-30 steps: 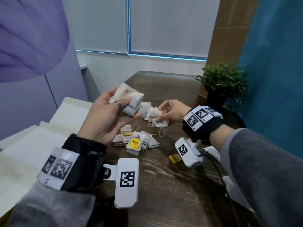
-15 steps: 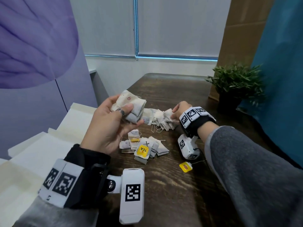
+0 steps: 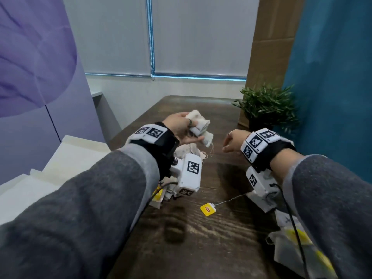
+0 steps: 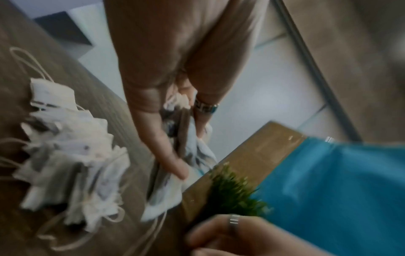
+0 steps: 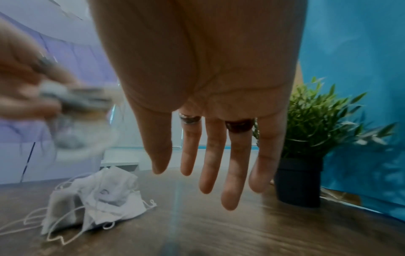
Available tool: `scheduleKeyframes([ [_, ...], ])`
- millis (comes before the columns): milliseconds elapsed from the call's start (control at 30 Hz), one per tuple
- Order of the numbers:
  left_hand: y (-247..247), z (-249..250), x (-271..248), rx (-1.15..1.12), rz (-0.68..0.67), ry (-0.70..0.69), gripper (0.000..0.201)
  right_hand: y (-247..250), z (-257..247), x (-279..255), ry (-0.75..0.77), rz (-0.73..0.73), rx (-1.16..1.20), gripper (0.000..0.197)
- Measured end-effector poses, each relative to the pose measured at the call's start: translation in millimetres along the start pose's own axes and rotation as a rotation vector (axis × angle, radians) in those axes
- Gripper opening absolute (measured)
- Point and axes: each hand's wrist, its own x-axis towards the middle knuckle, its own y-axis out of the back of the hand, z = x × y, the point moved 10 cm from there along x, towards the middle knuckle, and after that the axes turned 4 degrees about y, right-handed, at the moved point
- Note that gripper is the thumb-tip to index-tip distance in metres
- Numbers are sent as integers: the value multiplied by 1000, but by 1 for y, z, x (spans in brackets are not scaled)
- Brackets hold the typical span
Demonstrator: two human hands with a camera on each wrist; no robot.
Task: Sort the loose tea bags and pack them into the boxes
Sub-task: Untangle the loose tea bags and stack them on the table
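Left hand (image 3: 182,128) gripping tea-bag bundle (image 3: 198,125) | right hand (image 3: 233,140) now emptied, fingers straight | loose pile (image 5: 94,195) lying on tabletop (image 3: 211,228), awaiting sorting.

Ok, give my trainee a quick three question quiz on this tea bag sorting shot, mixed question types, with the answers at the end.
1. True or false: the right hand holds a tea bag.
2. Which hand has the bundle of tea bags in its grip? A) left hand B) right hand C) neither
3. Fill in: the yellow tag lies on the ____.

Key: 1. False, its fingers hang straight and hold nothing. 2. A. 3. Table.
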Motion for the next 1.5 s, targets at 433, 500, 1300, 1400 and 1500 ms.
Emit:
scheduleKeyframes([
  [433, -29, -39, 81, 1179, -38, 81, 45, -53, 67, -55, -65, -537, 175, 23],
  [500, -29, -46, 88, 1324, -57, 102, 46, -63, 69, -66, -83, -602, 156, 32],
  [1300, -56, 5, -10, 1389, 137, -278, 37, 16, 79, -142, -69, 5, 527, 21],
  [1400, -106, -35, -43, 1324, -163, -285, 33, 12, 91, -165, -132, -38, 575, 16],
  [1500, -155, -87, -65, 1394, -425, -255, 38, 13, 104, -181, -178, -17, 453, 20],
])
